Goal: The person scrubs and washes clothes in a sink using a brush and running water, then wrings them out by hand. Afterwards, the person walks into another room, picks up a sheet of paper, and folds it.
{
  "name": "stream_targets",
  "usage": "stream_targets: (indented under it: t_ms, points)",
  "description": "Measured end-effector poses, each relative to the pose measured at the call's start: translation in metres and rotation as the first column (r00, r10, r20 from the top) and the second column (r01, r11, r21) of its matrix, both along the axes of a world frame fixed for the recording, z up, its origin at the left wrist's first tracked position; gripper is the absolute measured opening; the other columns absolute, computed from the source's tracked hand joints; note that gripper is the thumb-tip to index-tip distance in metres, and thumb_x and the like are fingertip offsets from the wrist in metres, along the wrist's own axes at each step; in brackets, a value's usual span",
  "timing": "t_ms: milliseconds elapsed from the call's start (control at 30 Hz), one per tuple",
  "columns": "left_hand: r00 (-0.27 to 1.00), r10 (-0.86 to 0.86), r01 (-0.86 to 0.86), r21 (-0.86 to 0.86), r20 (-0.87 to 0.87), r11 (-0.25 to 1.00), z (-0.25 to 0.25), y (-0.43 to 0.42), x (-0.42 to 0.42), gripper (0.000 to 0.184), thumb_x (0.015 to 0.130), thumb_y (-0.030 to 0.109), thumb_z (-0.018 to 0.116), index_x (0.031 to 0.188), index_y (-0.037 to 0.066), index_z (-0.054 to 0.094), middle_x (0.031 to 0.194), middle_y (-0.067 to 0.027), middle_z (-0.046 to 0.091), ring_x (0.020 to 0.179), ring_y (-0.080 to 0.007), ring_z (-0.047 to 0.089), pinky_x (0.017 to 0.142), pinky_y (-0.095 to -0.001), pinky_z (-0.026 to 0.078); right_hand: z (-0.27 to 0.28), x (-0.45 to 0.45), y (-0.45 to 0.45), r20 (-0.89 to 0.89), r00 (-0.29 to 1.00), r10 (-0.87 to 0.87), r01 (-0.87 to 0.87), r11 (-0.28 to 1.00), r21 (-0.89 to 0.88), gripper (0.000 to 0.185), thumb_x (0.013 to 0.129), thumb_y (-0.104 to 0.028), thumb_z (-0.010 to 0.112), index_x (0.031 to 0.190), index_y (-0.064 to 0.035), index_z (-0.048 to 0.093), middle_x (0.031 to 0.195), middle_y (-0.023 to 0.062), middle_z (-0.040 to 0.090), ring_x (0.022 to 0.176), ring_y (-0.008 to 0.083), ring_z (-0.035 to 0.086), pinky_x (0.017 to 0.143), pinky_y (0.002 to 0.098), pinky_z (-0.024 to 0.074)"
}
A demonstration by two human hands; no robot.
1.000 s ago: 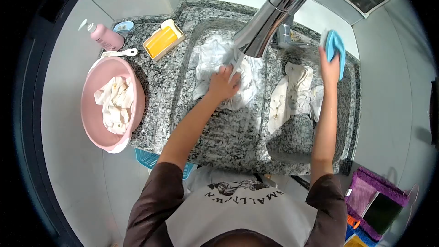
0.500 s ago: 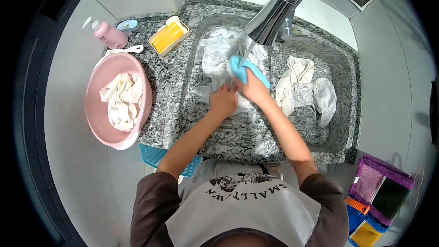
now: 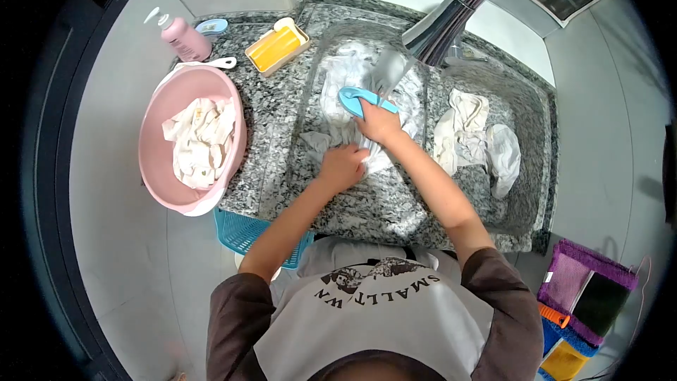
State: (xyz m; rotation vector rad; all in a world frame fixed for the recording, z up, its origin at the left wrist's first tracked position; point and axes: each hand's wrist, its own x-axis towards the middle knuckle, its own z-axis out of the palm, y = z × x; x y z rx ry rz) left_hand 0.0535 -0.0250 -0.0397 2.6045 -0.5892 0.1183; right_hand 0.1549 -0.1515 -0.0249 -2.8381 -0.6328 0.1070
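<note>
A wet white garment (image 3: 343, 85) lies spread in the left basin of the speckled stone sink, under running water from the tap. My right hand (image 3: 379, 123) grips a light-blue scrubbing brush (image 3: 358, 96) by its handle and holds it on the cloth; the bristles are hidden beneath it. Just below and to the left, my left hand (image 3: 343, 166) is closed on the lower part of the garment, its fingertips partly hidden in the folds. The chrome tap (image 3: 441, 25) hangs right over the brush.
White clothes (image 3: 462, 127) lie in the right basin. On the left, a pink tub (image 3: 153, 144) holds more white cloth, near a pink pump bottle (image 3: 185, 39), a white-handled brush (image 3: 224, 63) and a yellow soap bar in a box (image 3: 307, 42). A blue basket (image 3: 236, 231) sits below the counter.
The brush has slid left over the garment with my right hand and now lies flatter. My left hand stays on the cloth. The whole view has shifted slightly.
</note>
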Motion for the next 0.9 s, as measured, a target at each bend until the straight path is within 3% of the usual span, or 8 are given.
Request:
stream_targets:
  t_ms: [67, 200, 267, 367, 567, 633, 833, 900]
  points:
    - [0.9, -0.25, 0.276, 0.024, -0.357, 0.961, 0.024, 0.009, 0.0, 0.024, 0.069, 0.02, 0.059, 0.09, 0.012, 0.055, 0.081, -0.0094, 0.054, 0.081, -0.0284, 0.055, 0.068, -0.0408, 0.045, 0.006, -0.006, -0.006, -0.116, 0.989, -0.095, 0.102, 0.993, 0.057, 0.053, 0.077, -0.038, 0.052, 0.117, -0.0054, 0.042, 0.108, 0.0219, 0.05, 0.098, 0.0381, 0.049, 0.083, 0.0428, 0.0412]
    - [0.761, -0.344, 0.405, -0.01, -0.551, 0.914, 0.047, 0.025, 0.007, 0.03, 0.071, 0.03, 0.059, 0.097, 0.014, 0.056, 0.087, -0.0112, 0.054, 0.086, -0.0284, 0.054, 0.074, -0.0391, 0.043, 0.018, -0.008, -0.036, -0.354, 0.903, -0.244, 0.348, 0.897, 0.272, 0.062, 0.076, -0.038, 0.053, 0.124, -0.0026, 0.036, 0.117, 0.0222, 0.046, 0.108, 0.0363, 0.045, 0.088, 0.0411, 0.0387]
    - [0.873, -0.165, 0.165, -0.04, -0.459, 0.986, 0.042, 0.023, 0.012, 0.037, 0.075, 0.04, 0.057, 0.105, 0.019, 0.056, 0.105, -0.0138, 0.05, 0.099, -0.0299, 0.049, 0.081, -0.0409, 0.04, 0.022, -0.013, -0.055, -0.326, 0.901, -0.285, 0.383, 0.877, 0.29, 0.069, 0.076, -0.039, 0.053, 0.128, 0.0003, 0.03, 0.121, 0.024, 0.043, 0.111, 0.0362, 0.043, 0.092, 0.0379, 0.0351]
    - [0.954, -0.174, 0.223, 0.188, -0.246, 0.957, 0.016, 0.004, 0.014, 0.042, 0.076, 0.045, 0.051, 0.109, 0.021, 0.054, 0.119, -0.0141, 0.043, 0.113, -0.032, 0.038, 0.087, -0.0465, 0.033, 0.034, -0.025, -0.074, -0.328, 0.902, -0.279, 0.396, 0.837, 0.377, 0.07, 0.075, -0.04, 0.054, 0.127, 0.0015, 0.031, 0.121, 0.0246, 0.043, 0.112, 0.0372, 0.043, 0.092, 0.0376, 0.0346]
    - [0.997, -0.049, 0.035, 0.246, 0.052, 0.969, -0.032, -0.043, 0.065, 0.039, 0.079, 0.04, 0.048, 0.111, 0.02, 0.054, 0.126, -0.0138, 0.039, 0.116, -0.0305, 0.034, 0.087, -0.0473, 0.031, 0.044, -0.059, -0.093, -0.374, 0.878, -0.299, 0.458, 0.751, 0.475, 0.068, 0.077, -0.038, 0.058, 0.125, 0.0036, 0.034, 0.122, 0.0229, 0.043, 0.114, 0.0322, 0.042, 0.095, 0.0332, 0.0315]
    - [0.969, 0.033, -0.057, 0.093, 0.245, 0.994, -0.054, -0.041, 0.097, 0.034, 0.08, 0.034, 0.047, 0.108, 0.018, 0.056, 0.126, -0.016, 0.039, 0.115, -0.0305, 0.036, 0.086, -0.0455, 0.033, 0.042, -0.068, -0.096, -0.351, 0.877, -0.33, 0.469, 0.749, 0.469, 0.069, 0.076, -0.039, 0.058, 0.125, 0.003, 0.034, 0.121, 0.0241, 0.044, 0.113, 0.0339, 0.043, 0.094, 0.0348, 0.0327]
    - [0.934, 0.224, -0.321, 0.373, 0.28, 0.871, -0.056, -0.014, 0.151, 0.038, 0.077, 0.033, 0.054, 0.112, 0.02, 0.054, 0.114, -0.0146, 0.047, 0.108, -0.0301, 0.044, 0.082, -0.0477, 0.038, 0.054, -0.09, -0.113, -0.4, 0.807, -0.435, 0.586, 0.674, 0.45, 0.068, 0.076, -0.036, 0.059, 0.126, 0.0018, 0.033, 0.119, 0.0243, 0.046, 0.111, 0.0352, 0.045, 0.093, 0.0363, 0.0341]
    - [0.99, 0.041, -0.083, 0.327, 0.133, 0.942, -0.048, -0.019, 0.124, 0.039, 0.076, 0.032, 0.054, 0.113, 0.019, 0.053, 0.117, -0.0145, 0.046, 0.111, -0.0291, 0.042, 0.086, -0.0488, 0.036, 0.052, -0.092, -0.118, -0.364, 0.828, -0.427, 0.56, 0.672, 0.484, 0.067, 0.076, -0.035, 0.059, 0.125, 0.0018, 0.033, 0.117, 0.0244, 0.046, 0.109, 0.0353, 0.046, 0.091, 0.0367, 0.035]
